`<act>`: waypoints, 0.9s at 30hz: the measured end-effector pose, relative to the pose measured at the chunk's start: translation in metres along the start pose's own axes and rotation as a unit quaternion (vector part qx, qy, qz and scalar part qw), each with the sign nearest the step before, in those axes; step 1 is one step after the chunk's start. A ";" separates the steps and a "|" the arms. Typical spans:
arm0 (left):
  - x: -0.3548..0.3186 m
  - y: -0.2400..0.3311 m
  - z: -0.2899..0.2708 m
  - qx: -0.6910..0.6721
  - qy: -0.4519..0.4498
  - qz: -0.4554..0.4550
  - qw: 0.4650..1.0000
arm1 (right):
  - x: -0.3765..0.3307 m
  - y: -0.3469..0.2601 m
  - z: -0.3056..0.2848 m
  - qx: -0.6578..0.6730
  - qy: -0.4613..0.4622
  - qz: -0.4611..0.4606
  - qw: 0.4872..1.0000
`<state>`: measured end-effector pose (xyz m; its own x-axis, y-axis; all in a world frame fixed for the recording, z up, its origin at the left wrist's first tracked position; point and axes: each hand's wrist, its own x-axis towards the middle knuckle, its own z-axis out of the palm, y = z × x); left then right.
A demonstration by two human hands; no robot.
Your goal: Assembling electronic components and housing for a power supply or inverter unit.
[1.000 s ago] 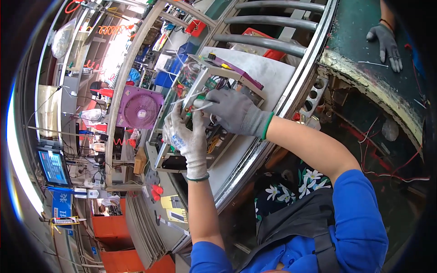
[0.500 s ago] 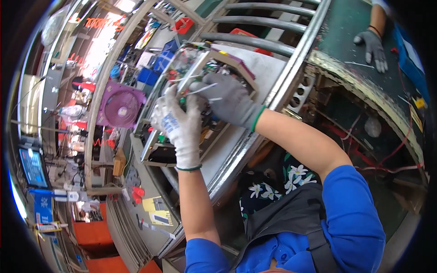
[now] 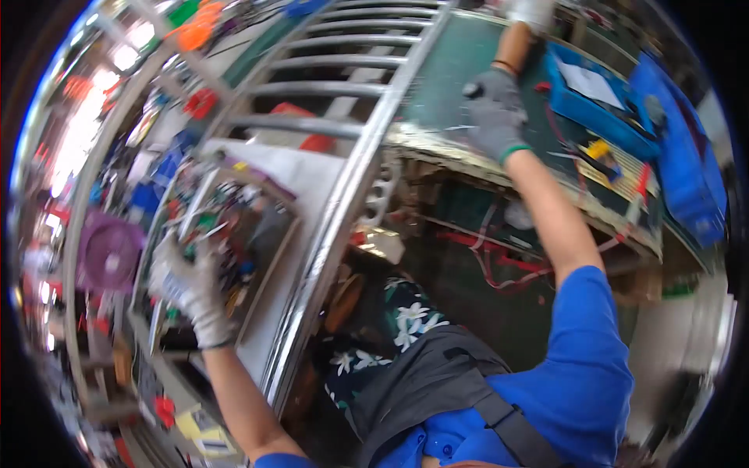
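My left hand (image 3: 191,285), in a pale glove, grips the near-left edge of an open electronics box (image 3: 261,234) full of coloured wires, which lies on a white sheet on a metal roller rack. My right hand (image 3: 503,129), in a grey glove with a green cuff, is stretched far out over the green bench top (image 3: 449,86). There it meets another person's grey-gloved hand (image 3: 484,84), whose forearm comes down from the top edge. Blur hides whether my right hand holds anything.
The roller rack's steel rail (image 3: 335,226) runs diagonally between box and bench. Blue bins (image 3: 601,109) with small parts stand on the bench at right. A purple fan (image 3: 109,261) and cluttered shelves lie at left. Red cables (image 3: 499,261) hang under the bench.
My right hand has left the electronics box and swung up and right to the green bench, beside the other person's hand. My left hand stays on the box. The view has shifted right.
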<state>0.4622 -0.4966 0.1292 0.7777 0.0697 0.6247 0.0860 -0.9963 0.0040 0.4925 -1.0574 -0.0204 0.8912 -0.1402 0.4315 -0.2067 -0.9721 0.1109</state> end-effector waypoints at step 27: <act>-0.109 -0.025 -0.027 -0.462 0.072 0.018 0.884 | -0.107 -0.317 -0.162 0.842 -0.179 0.011 0.509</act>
<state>0.3585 -0.4802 0.0822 0.6761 0.0967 0.7304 -0.5340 -0.6187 0.5763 0.3975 -0.7041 0.0434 0.9747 0.1134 0.1929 0.1532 0.2899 -0.9447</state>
